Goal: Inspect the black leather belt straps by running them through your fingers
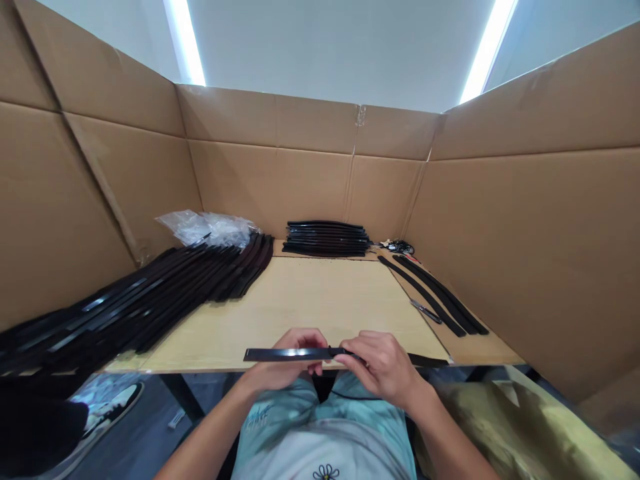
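Observation:
A long, glossy black strip [285,355] lies crosswise at the near edge of the table, held in both hands. My left hand [295,360] is behind and under its left part, fingers curled in near the middle. My right hand [383,363] closes over the strip right of the middle, with thumb and index finger pinching it. The strip's right end emerges beyond that hand, low along the table edge. Part of the strip between and under the fingers is hidden.
Many black strips [165,293] are heaped at the left, with clear plastic bags [210,228] behind. A neat stack of strips [325,239] sits at the back. On the right lie loose strips [440,290], a slim knife-like tool [426,311] and a dark tangle [400,247]. Cardboard walls [310,173] enclose the table.

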{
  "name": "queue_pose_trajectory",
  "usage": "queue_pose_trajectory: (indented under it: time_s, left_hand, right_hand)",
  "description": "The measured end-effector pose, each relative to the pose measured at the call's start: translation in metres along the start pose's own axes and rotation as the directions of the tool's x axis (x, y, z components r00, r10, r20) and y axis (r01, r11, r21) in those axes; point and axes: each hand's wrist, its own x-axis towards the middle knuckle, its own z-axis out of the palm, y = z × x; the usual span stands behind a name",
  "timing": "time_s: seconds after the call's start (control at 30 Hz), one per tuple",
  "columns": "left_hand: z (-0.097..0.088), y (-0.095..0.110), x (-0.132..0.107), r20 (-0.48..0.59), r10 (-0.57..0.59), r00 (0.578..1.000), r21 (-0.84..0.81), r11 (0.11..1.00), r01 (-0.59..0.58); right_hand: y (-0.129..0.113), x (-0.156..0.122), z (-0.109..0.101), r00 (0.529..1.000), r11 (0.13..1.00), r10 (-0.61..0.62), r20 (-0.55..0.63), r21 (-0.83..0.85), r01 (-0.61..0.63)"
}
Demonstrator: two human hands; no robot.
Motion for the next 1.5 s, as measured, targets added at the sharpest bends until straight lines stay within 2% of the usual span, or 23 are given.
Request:
queue_pose_trajectory:
  time_s: [0.07,0.13,0.2,0.3,0.37,0.5,0.6,0.67,0.73,0.8,0.87,0.93,1.03,1.07,1.17,1.3,1.4,1.5]
  left_hand:
    - [0.014,0.001,-0.002,0.072,-0.009,0.997,-0.061,0.998,0.013]
    - [0.023,-0.001,-0.001,0.065,0.054,0.996,-0.175,0.984,-0.042]
    - [0.03,-0.005,0.001,-0.058,0.112,0.992,-0.295,0.947,-0.124]
    - [0.036,-0.015,0.007,-0.297,0.122,0.947,-0.377,0.896,-0.234]
    - [0.038,-0.021,0.01,-0.374,0.108,0.921,-0.378,0.889,-0.258]
    - [0.036,-0.028,0.013,-0.425,0.121,0.897,-0.256,0.934,-0.248]
    - [0.035,-0.025,0.01,-0.469,0.188,0.863,-0.002,0.977,-0.214]
    - [0.037,-0.022,0.006,-0.462,0.257,0.849,0.208,0.962,-0.178]
    - [0.04,-0.022,0.003,-0.417,0.342,0.842,0.427,0.892,-0.151]
    - [0.043,-0.024,0.0,-0.339,0.434,0.835,0.641,0.756,-0.132]
    - [0.043,-0.026,-0.002,-0.219,0.509,0.833,0.82,0.559,-0.126]
    - [0.039,-0.024,-0.003,-0.059,0.548,0.834,0.934,0.325,-0.147]
    - [0.027,-0.012,-0.008,0.217,0.524,0.823,0.969,-0.014,-0.247]
    - [0.023,-0.007,-0.009,0.28,0.513,0.811,0.956,-0.078,-0.281]
    - [0.012,0.003,-0.013,0.381,0.531,0.757,0.923,-0.163,-0.35]
    - [0.004,0.004,-0.011,0.427,0.573,0.699,0.897,-0.173,-0.407]
    - [0.0,0.002,-0.009,0.422,0.584,0.694,0.894,-0.141,-0.425]
    - [-0.002,0.003,-0.01,0.401,0.584,0.705,0.894,-0.083,-0.44]
  right_hand:
    - [0.002,0.0,0.0,0.999,1.0,0.0,-0.053,-0.021,-0.001]
    - [0.004,0.0,0.001,0.996,0.999,0.025,-0.082,-0.03,-0.027]
    - [0.006,0.0,0.001,0.994,0.997,0.067,-0.088,-0.031,-0.07]
    - [0.01,0.0,0.002,0.987,0.992,0.123,-0.103,-0.015,-0.125]
    - [0.011,0.0,0.003,0.983,0.989,0.147,-0.106,0.015,-0.146]
    - [0.012,0.0,0.005,0.975,0.981,0.186,-0.118,0.084,-0.177]
    - [0.011,0.0,0.007,0.973,0.982,0.186,-0.136,0.066,-0.178]
    - [0.011,0.001,0.01,0.972,0.983,0.185,-0.142,0.008,-0.185]
    - [0.011,0.002,0.015,0.97,0.975,0.202,-0.135,-0.069,-0.213]
    - [0.012,0.003,0.019,0.967,0.958,0.231,-0.109,-0.15,-0.246]
    - [0.011,0.004,0.021,0.965,0.941,0.254,-0.058,-0.218,-0.26]
    - [0.009,0.005,0.02,0.965,0.931,0.264,0.013,-0.265,-0.251]
    - [0.003,0.006,0.015,0.956,0.929,0.262,0.133,-0.304,-0.212]
    - [0.0,0.006,0.013,0.952,0.929,0.255,0.169,-0.314,-0.193]
    - [-0.007,0.006,0.008,0.942,0.934,0.224,0.251,-0.331,-0.134]
    - [-0.011,0.005,0.005,0.932,0.95,0.174,0.318,-0.302,-0.075]
    - [-0.011,0.003,0.005,0.932,0.958,0.144,0.333,-0.283,-0.047]
    - [-0.01,0.001,0.007,0.937,0.961,0.12,0.327,-0.275,-0.027]
